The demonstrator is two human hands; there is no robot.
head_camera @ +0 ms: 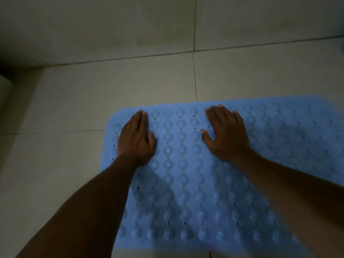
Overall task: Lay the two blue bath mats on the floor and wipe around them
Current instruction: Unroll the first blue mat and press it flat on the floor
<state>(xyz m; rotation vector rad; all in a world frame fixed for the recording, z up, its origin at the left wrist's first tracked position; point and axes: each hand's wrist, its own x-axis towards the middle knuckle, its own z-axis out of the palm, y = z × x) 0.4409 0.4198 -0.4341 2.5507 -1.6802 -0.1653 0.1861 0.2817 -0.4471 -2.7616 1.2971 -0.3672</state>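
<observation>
A blue bath mat lies flat on the pale tiled floor, its suction cups facing up in rows with small holes between them. My left hand rests palm down on the mat near its far left corner, fingers straight and together. My right hand lies flat on the mat's far edge, near the middle of the view, fingers spread and thumb out. Only one mat is in view, and its right end is blurred.
The tiled floor runs left of and beyond the mat up to a tiled wall. A pale rounded object sits at the left edge beside a dark corner. The room is dim.
</observation>
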